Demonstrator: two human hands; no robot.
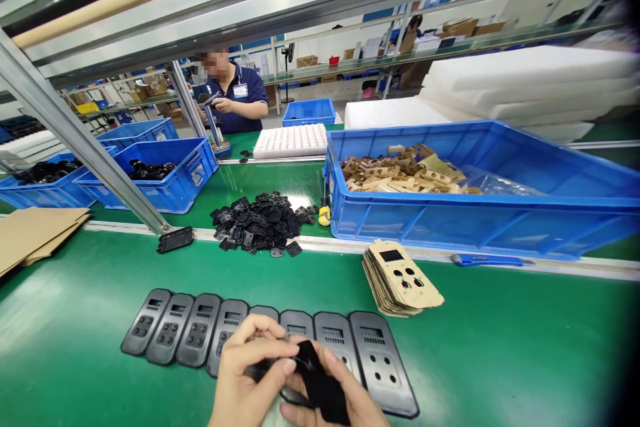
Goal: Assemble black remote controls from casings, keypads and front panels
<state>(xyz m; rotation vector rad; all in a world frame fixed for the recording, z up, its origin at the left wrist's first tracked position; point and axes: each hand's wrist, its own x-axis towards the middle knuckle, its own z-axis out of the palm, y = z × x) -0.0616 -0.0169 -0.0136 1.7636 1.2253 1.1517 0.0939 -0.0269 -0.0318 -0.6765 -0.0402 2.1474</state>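
Observation:
A flat, dull-black piece (323,383) is between my hands above the bench. My left hand (245,373) pinches its upper edge with thumb and fingertips. My right hand (350,400) is wrapped round it from the right and below. Part of a dark, smooth object shows under the fingers; I cannot make out whether it is separate. Behind my hands, several black plastic panels (202,330) lie in a row, each with a window and slots. Those on the left carry black button pads; the rightmost panel (383,360) has open round holes. My hands partly cover the middle ones.
A stack of tan cut-outs (400,277) and a heap of black button pads (260,220) lie beyond the row. Behind are a blue bin (450,220) of tan scraps, a yellow-handled screwdriver (325,213) and a blue cutter (487,260). A co-worker (240,97) sits across.

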